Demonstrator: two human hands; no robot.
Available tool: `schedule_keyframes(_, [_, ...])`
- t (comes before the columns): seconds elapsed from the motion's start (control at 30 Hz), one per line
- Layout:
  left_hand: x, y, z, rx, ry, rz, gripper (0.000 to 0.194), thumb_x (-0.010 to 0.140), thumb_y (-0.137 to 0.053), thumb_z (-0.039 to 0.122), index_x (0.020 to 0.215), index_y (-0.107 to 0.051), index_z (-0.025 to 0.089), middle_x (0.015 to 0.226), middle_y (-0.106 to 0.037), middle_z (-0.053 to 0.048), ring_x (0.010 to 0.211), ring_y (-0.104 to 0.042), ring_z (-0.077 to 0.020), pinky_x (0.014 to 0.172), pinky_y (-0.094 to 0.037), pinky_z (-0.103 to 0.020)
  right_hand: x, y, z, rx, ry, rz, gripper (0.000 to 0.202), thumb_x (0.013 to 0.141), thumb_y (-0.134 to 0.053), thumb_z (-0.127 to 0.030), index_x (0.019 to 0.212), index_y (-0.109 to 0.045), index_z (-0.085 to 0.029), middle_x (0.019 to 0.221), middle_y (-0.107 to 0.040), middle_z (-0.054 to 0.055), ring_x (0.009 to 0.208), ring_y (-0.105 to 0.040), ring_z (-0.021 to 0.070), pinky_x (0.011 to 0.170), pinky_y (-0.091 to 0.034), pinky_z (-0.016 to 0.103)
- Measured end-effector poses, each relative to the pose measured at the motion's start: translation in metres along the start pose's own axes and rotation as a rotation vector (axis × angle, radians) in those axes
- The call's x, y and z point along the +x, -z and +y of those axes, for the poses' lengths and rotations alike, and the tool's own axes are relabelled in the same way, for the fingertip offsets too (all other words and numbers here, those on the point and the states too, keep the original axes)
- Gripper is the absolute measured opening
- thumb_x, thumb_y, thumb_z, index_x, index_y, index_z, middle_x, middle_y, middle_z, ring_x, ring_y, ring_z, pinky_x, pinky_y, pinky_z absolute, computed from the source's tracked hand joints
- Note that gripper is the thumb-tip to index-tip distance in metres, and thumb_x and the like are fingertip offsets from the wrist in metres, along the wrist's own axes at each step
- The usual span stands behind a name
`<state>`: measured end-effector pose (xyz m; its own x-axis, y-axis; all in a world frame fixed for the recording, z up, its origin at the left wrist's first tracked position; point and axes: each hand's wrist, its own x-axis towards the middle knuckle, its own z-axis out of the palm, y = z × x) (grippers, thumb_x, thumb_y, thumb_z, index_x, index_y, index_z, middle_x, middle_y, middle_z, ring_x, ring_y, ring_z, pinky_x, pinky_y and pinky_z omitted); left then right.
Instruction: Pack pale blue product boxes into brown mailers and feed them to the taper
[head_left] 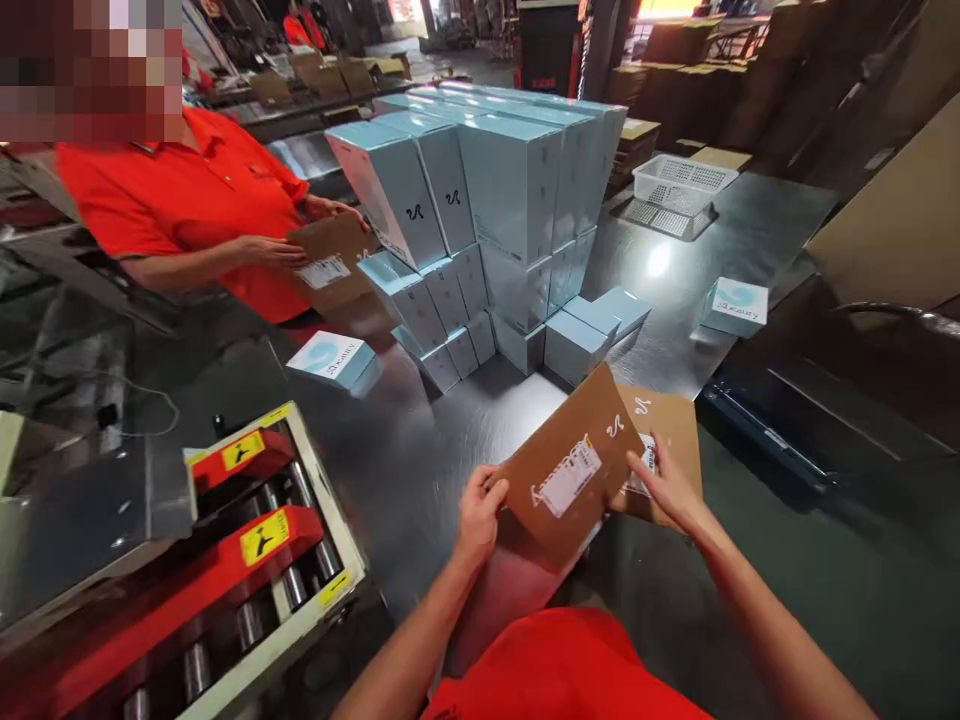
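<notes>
A brown cardboard piece (551, 430) with a white label and a small white mark is held up, tilted, in front of me. My left hand (480, 508) grips its left edge, thumb on the front face. My right hand (661, 478) is at its right edge, thumb touching the cardboard, with the other fingers spread over a second brown cardboard piece (679, 430) lying behind and to the right. That second piece also bears a label, partly covered by my fingers. Beyond them rises a tall stack of pale blue boxes (502, 190) on the metal table (480, 410).
Small blue-and-white boxes lie left (334, 360) and right (735, 306) of the stack. A white plastic basket (682, 185) stands back right. A roller conveyor (300, 580) with red parts is at lower left. A person in red (202, 200) holds brown cardboard at the left.
</notes>
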<state>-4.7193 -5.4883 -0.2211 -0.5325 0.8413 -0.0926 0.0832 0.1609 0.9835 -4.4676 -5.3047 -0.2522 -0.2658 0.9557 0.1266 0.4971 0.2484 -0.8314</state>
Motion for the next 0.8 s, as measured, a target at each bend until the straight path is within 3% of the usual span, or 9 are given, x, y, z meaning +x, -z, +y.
schedule_keyframes(0.07, [-0.027,0.038,0.016,-0.248,-0.072,0.084,0.022,0.079,-0.059,0.039,0.093,-0.058,0.022,0.105,-0.074,-0.006,0.100,-0.069,-0.0238,0.089,-0.054,-0.038,0.028,-0.010,-0.053,0.199,0.091,-0.008,0.082,0.084,-0.055,-0.070,0.150,-0.037,-0.023,0.154,-0.043,0.014,0.144,-0.038,0.0307,0.117,-0.034,0.052])
schedule_keyframes(0.13, [-0.052,0.065,0.028,-0.341,-0.113,0.172,0.025,0.075,-0.064,0.041,0.091,-0.064,0.021,0.105,-0.075,-0.006,0.102,-0.069,-0.0255,0.091,-0.053,-0.038,0.047,-0.027,-0.105,0.366,0.157,-0.101,0.081,0.081,-0.059,-0.070,0.145,-0.041,-0.022,0.146,-0.051,0.014,0.138,-0.045,0.0291,0.117,-0.034,0.050])
schedule_keyframes(0.27, [-0.071,0.096,0.032,-0.297,-0.127,0.457,0.039,0.075,-0.064,0.043,0.104,-0.072,0.018,0.116,-0.074,-0.010,0.113,-0.067,-0.0295,0.099,-0.051,-0.040,0.023,-0.072,-0.164,0.442,0.258,-0.304,0.076,0.074,-0.070,-0.065,0.134,-0.050,-0.022,0.135,-0.058,0.011,0.126,-0.054,0.0293,0.114,-0.039,0.050])
schedule_keyframes(0.4, [-0.064,0.117,0.018,-0.223,-0.203,0.559,0.062,0.083,-0.059,0.051,0.139,-0.057,0.022,0.151,-0.052,-0.008,0.140,-0.047,-0.0297,0.116,-0.039,-0.044,-0.034,-0.114,-0.158,0.486,0.509,-0.643,0.089,0.081,-0.068,-0.063,0.153,-0.029,-0.028,0.158,-0.036,0.012,0.143,-0.039,0.0292,0.119,-0.033,0.049])
schedule_keyframes(0.47, [-0.071,0.123,0.007,-0.053,-0.225,0.479,0.062,0.085,-0.057,0.061,0.135,-0.062,0.024,0.153,-0.050,-0.008,0.147,-0.037,-0.0310,0.121,-0.031,-0.048,-0.043,-0.132,-0.150,0.417,0.585,-0.636,0.106,0.078,-0.071,-0.065,0.158,-0.014,-0.026,0.164,-0.021,0.017,0.149,-0.030,0.0323,0.121,-0.029,0.054])
schedule_keyframes(0.53, [-0.088,0.126,-0.007,0.145,-0.240,0.333,0.054,0.084,-0.057,0.067,0.113,-0.076,0.024,0.143,-0.060,-0.011,0.150,-0.028,-0.0349,0.122,-0.024,-0.056,-0.039,-0.144,-0.146,0.303,0.657,-0.535,0.108,0.076,-0.072,-0.065,0.158,-0.016,-0.024,0.165,-0.015,0.021,0.151,-0.024,0.0355,0.120,-0.029,0.059])
schedule_keyframes(0.63, [-0.109,0.126,-0.023,0.301,-0.260,0.271,0.043,0.086,-0.057,0.063,0.084,-0.079,0.026,0.125,-0.070,-0.013,0.150,-0.026,-0.0376,0.119,-0.024,-0.061,-0.030,-0.146,-0.144,0.215,0.845,-0.454,0.075,0.084,-0.069,-0.056,0.146,-0.043,-0.025,0.156,-0.038,0.019,0.145,-0.038,0.0326,0.114,-0.039,0.056])
schedule_keyframes(0.73, [-0.098,0.125,-0.018,0.213,-0.203,0.524,0.038,0.081,-0.065,0.056,0.099,-0.071,0.023,0.121,-0.067,-0.013,0.130,-0.051,-0.0352,0.107,-0.043,-0.056,-0.035,-0.129,-0.132,0.244,0.980,-0.488,0.033,0.097,-0.055,-0.037,0.128,-0.061,-0.027,0.137,-0.061,0.012,0.135,-0.052,0.0245,0.111,-0.046,0.049])
schedule_keyframes(0.8, [-0.073,0.127,-0.004,0.109,-0.081,0.632,0.053,0.072,-0.073,0.052,0.112,-0.063,0.020,0.121,-0.063,-0.014,0.115,-0.060,-0.0320,0.095,-0.052,-0.049,-0.039,-0.114,-0.122,0.258,0.936,-0.565,0.028,0.100,-0.049,-0.032,0.123,-0.065,-0.028,0.136,-0.063,0.009,0.138,-0.048,0.0232,0.114,-0.043,0.049])
